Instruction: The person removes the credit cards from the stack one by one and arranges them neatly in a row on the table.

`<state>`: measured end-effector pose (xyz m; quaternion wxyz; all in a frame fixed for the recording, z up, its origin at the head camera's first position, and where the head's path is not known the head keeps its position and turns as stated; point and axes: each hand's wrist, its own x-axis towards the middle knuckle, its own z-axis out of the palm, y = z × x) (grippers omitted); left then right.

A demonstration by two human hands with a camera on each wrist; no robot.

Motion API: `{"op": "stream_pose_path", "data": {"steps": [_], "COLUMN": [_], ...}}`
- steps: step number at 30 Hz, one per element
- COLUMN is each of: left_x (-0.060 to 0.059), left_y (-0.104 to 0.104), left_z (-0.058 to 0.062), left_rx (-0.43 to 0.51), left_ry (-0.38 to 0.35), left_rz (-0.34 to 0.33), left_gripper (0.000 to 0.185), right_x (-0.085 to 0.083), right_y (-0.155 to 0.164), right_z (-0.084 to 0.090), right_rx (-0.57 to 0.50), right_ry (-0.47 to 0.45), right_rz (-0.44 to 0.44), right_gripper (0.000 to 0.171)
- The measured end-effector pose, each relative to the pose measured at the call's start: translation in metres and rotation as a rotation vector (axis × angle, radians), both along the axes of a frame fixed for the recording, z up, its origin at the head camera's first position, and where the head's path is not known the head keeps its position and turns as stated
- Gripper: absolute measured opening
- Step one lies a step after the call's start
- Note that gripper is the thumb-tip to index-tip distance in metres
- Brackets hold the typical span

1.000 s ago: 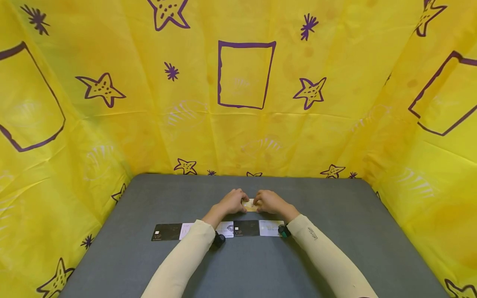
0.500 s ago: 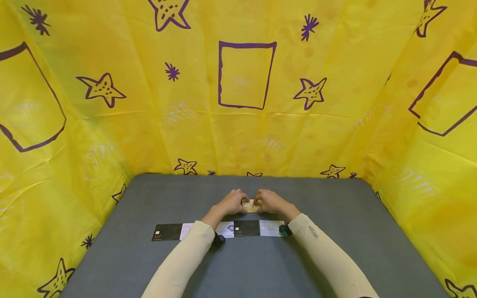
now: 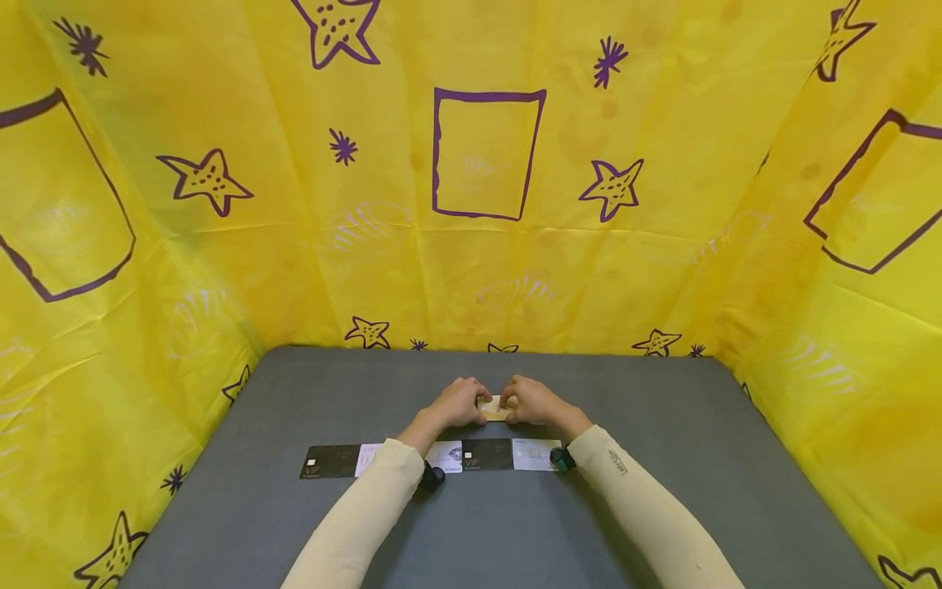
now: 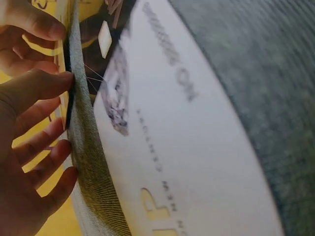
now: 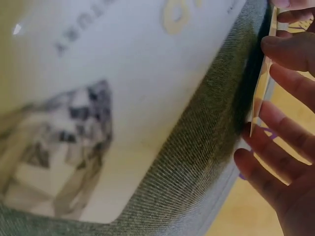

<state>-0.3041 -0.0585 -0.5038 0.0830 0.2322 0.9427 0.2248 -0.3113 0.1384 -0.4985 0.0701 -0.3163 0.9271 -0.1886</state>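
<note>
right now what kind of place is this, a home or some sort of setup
Probably a staged recording booth, not a home: a grey table walled on three sides by yellow sheeting printed with purple stars, and only cards on it, a row of cards plus one gold card between both hands.

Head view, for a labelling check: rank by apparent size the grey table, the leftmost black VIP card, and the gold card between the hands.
1. Grey table, by far the largest.
2. Black VIP card.
3. Gold card: smallest as seen, but both hands cover its ends and it lies farther away, so this rank is unsure.
</note>
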Motion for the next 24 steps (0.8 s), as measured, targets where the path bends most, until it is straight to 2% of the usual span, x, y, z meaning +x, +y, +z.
{"op": "stream_pose_path", "data": {"steps": [11,17,24], "left_x": [0.004,0.004,0.005], "left_y": [0.002,0.002,-0.001], "left_z": [0.000,-0.002,-0.002], "left_rx": [-0.018,-0.014,0.044], "left_ry": [0.034,0.052,0.037], "left_rz": [0.025,0.006,-0.027], "left_gripper": [0.039,0.039,0.038], "right_x": [0.002,0.006,0.009], "right_y": [0.004,0.008,0.013], "right_z": [-0.001,0.000,0.006], "right_rx": [-0.001,-0.011,-0.038], "right_ry": [-0.033,-0.028,-0.016], "right_rz": [0.004,-0.011,-0.002], "right_gripper": [0.022,0.020,0.019]}}
